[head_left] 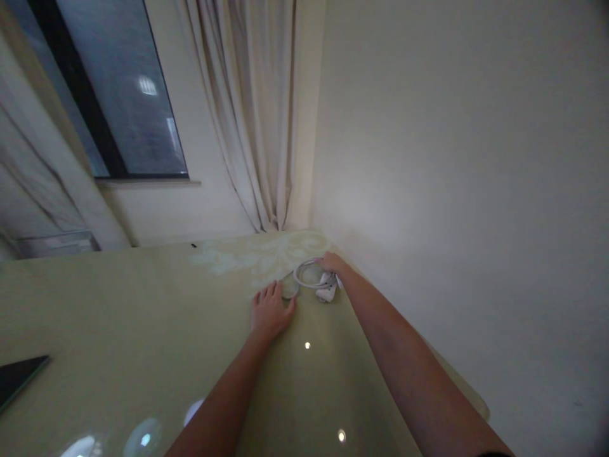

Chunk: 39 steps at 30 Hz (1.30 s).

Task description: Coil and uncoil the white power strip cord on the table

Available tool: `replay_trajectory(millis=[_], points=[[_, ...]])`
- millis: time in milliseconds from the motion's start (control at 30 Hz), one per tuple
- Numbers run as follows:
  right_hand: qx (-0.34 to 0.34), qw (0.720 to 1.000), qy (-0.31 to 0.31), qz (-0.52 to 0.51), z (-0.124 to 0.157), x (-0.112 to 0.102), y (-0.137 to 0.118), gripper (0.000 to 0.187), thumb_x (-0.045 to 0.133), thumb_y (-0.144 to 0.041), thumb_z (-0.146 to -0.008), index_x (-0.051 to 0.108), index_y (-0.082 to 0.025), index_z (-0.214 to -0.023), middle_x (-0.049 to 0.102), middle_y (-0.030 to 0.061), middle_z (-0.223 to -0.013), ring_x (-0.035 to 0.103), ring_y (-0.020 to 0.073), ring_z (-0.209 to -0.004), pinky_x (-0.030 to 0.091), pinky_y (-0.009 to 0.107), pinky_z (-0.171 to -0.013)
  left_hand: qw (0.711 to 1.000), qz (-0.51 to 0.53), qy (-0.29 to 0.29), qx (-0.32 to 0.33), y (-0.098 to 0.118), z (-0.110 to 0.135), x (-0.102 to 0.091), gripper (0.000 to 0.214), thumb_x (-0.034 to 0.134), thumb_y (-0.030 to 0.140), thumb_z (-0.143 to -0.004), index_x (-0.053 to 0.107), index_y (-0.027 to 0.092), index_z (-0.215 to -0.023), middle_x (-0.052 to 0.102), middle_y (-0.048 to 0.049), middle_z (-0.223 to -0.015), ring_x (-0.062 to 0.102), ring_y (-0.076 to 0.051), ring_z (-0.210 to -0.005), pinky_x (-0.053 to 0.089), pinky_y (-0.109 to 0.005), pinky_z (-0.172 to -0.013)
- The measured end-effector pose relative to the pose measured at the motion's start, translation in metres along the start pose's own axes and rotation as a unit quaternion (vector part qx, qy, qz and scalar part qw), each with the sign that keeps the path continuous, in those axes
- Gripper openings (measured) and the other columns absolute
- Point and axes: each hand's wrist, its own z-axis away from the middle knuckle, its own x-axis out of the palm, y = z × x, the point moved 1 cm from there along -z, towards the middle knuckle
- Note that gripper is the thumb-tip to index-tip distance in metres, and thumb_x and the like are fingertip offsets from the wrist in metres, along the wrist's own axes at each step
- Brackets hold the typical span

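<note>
A white coiled cable (pixel 304 284) lies on the glossy table near the corner by the wall. Attached to or lying against the coil is a small white block (pixel 327 289) with dark spots, which looks like a plug or power strip end. My right hand (pixel 333 263) is closed on the far right side of the coil, its fingertips partly hidden. Flat on the tabletop, my left hand (pixel 272 309) has its fingers spread, and its thumb side is close to a thin loop of the cable. I cannot tell whether it touches that loop.
The yellow-green table (pixel 143 317) meets a plain wall (pixel 451 158) on the right. Curtains (pixel 257 114) hang behind it beside a dark window (pixel 124 82). A dark flat object (pixel 21 377) is at the left edge, and a tiny black item (pixel 193 245) sits near the back.
</note>
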Motion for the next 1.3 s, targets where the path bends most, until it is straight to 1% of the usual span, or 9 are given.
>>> replay_trajectory(millis=[133, 267, 433, 533, 667, 800, 967, 1133, 1300], points=[[-0.021, 0.999, 0.027, 0.024, 0.008, -0.002, -0.012, 0.038, 0.072, -0.037, -0.101, 0.068, -0.013, -0.129, 0.066, 0.0196, -0.136, 0.065, 0.0328, -0.125, 0.054, 0.051, -0.105, 1.0, -0.003, 0.007, -0.004, 0.0, 0.0, 0.002, 0.07, 0.05, 0.049, -0.099, 0.05, 0.014, -0.16, 0.05, -0.02, -0.166, 0.047, -0.037, -0.151, 0.029, -0.052, -0.126], [-0.105, 0.986, 0.126, 0.012, 0.06, 0.002, -0.037, 0.034, 0.051, -0.036, -0.11, 0.066, -0.014, -0.132, 0.063, 0.022, -0.141, 0.055, 0.0329, -0.136, 0.042, 0.046, -0.114, 1.0, 0.019, 0.023, -0.003, -0.003, -0.005, 0.006, 0.071, 0.053, 0.046, -0.097, 0.047, 0.016, -0.161, 0.049, -0.0204, -0.167, 0.047, -0.038, -0.152, 0.03, -0.053, -0.126], [-0.291, 0.932, 0.209, -0.056, 0.162, 0.059, -0.058, 0.03, 0.048, -0.037, -0.11, 0.068, -0.019, -0.124, 0.07, 0.015, -0.121, 0.061, 0.0285, -0.116, 0.046, 0.041, -0.104, 0.996, 0.071, 0.05, -0.01, -0.013, -0.013, 0.001, 0.064, 0.05, 0.038, -0.099, 0.048, 0.017, -0.159, 0.055, -0.0204, -0.16, 0.052, -0.036, -0.148, 0.038, -0.053, -0.122], [-0.412, 0.897, 0.157, -0.036, 0.193, 0.084, -0.061, 0.027, 0.057, -0.039, -0.107, 0.068, -0.019, -0.12, 0.07, 0.0146, -0.116, 0.062, 0.028, -0.11, 0.048, 0.041, -0.098, 0.993, 0.102, 0.062, -0.002, -0.024, -0.016, -0.01, 0.06, 0.051, 0.029, -0.096, 0.052, 0.014, -0.154, 0.062, -0.0203, -0.152, 0.056, -0.032, -0.145, 0.043, -0.048, -0.12], [-0.351, 0.927, 0.128, -0.027, 0.19, 0.08, -0.058, 0.021, 0.058, -0.035, -0.108, 0.068, -0.018, -0.114, 0.07, 0.0126, -0.113, 0.062, 0.025, -0.109, 0.047, 0.037, -0.097, 0.989, 0.128, 0.069, 0.036, -0.036, 0.001, -0.024, 0.057, 0.049, 0.024, -0.094, 0.055, 0.008, -0.149, 0.063, -0.0228, -0.149, 0.061, -0.031, -0.139, 0.049, -0.045, -0.114], [-0.282, 0.95, 0.129, -0.023, 0.184, 0.072, -0.057, 0.018, 0.057, -0.032, -0.108, 0.066, -0.017, -0.106, 0.069, 0.0097, -0.108, 0.062, 0.0216, -0.099, 0.046, 0.032, -0.087, 0.984, 0.124, 0.072, 0.102, -0.038, 0.054, -0.03, 0.048, 0.053, 0.026, -0.092, 0.062, 0.011, -0.136, 0.069, -0.0206, -0.136, 0.064, -0.032, -0.13, 0.049, -0.048, -0.112], [-0.263, 0.958, 0.114, -0.008, 0.185, 0.075, -0.055, 0.012, 0.063, -0.029, -0.104, 0.067, -0.019, -0.1, 0.069, 0.0047, -0.104, 0.06, 0.017, -0.081, 0.037, 0.029, -0.068, 0.972, 0.082, 0.091, 0.202, -0.033, 0.112, -0.04, 0.014, 0.053, 0.027, -0.094, 0.066, 0.022, -0.094, 0.074, -0.0102, -0.098, 0.067, -0.028, -0.099, 0.048, -0.044, -0.095], [-0.257, 0.961, 0.102, -0.002, 0.184, 0.075, -0.05, 0.023, 0.065, -0.029, -0.102, 0.07, -0.019, -0.083, 0.069, 0.0018, -0.094, 0.056, 0.0137, -0.073, 0.034, 0.028, -0.065, 0.979, 0.088, 0.107, 0.153, -0.046, 0.109, -0.048, 0.024, 0.045, 0.032, -0.1, 0.054, 0.023, -0.079, 0.064, -0.0029, -0.072, 0.063, -0.022, -0.072, 0.044, -0.035, -0.073], [-0.271, 0.954, 0.126, -0.009, 0.18, 0.076, -0.048, 0.037, 0.06, -0.036, -0.107, 0.074, -0.019, -0.078, 0.07, 0.0043, -0.1, 0.061, 0.0138, -0.083, 0.04, 0.027, -0.072, 0.983, 0.089, 0.094, 0.132, -0.054, 0.099, -0.047, 0.026, 0.046, 0.032, -0.101, 0.055, 0.023, -0.078, 0.065, -0.0003, -0.069, 0.064, -0.019, -0.067, 0.04, -0.032, -0.07]])
